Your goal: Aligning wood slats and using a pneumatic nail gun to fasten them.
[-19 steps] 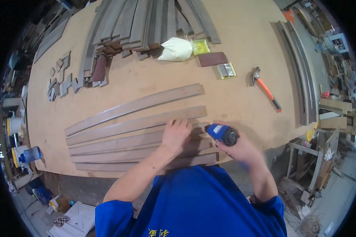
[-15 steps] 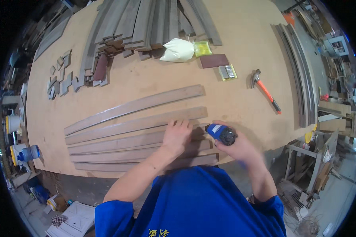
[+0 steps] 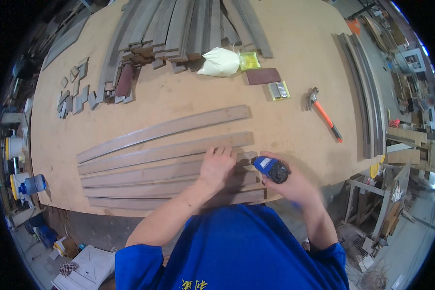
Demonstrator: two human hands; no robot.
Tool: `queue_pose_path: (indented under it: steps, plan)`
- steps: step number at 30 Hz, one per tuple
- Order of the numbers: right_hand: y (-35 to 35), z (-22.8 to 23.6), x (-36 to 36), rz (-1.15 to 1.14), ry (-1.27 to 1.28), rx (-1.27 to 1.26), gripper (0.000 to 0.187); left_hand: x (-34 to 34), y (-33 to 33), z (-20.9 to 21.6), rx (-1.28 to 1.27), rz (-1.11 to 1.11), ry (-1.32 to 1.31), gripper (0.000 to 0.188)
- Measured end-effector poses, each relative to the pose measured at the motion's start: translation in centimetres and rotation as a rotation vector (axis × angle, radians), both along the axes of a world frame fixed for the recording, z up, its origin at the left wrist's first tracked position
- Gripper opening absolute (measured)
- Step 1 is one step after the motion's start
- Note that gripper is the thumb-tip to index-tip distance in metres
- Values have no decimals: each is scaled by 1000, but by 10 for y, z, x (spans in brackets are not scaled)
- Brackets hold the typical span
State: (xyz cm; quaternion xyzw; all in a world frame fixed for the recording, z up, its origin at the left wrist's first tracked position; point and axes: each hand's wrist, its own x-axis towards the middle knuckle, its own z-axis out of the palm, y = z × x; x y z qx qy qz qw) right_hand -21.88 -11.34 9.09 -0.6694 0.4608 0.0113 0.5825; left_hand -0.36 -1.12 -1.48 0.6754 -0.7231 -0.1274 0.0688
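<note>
Several long, thin wooden strips lie side by side on the table in front of me. My left hand (image 3: 217,166) is on the third wooden strip (image 3: 179,169) from the far side, its fingers bent over the far edge and hiding part of it. In my right hand (image 3: 295,183) is a blue and black power drill (image 3: 271,167), its nose pointing left at that strip's right end. The contact point is too small to make out. Beyond them lie a second strip (image 3: 179,150) and the farthest strip (image 3: 169,130), both untouched.
On the wooden tabletop (image 3: 198,92), a pile of strips (image 3: 179,34) lies at the back, with small offcuts (image 3: 75,94) to its left. A white bag (image 3: 220,63), brown sandpaper (image 3: 262,76) and a claw hammer (image 3: 326,116) lie farther right. Long mouldings (image 3: 365,96) line the right edge.
The whole picture has shifted slightly. The drill sits a touch nearer to me at the strip's end, while my left hand stays in place on the strip.
</note>
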Motion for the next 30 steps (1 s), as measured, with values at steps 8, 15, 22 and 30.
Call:
queue_pose_path:
  steps: [8,15,22,30]
  plan:
    - [6,-3,-4,6,32,66,68,-1,-3,1,24,-11,-29,41]
    - [8,5,-3,-33,38,84,68,0,-2,2,33,3,-7,40]
    - [2,15,15,-17,15,138,66,0,1,-7,-14,12,-23,42]
    - [1,-4,36,121,42,53,68,1,4,-15,-19,30,-50,39]
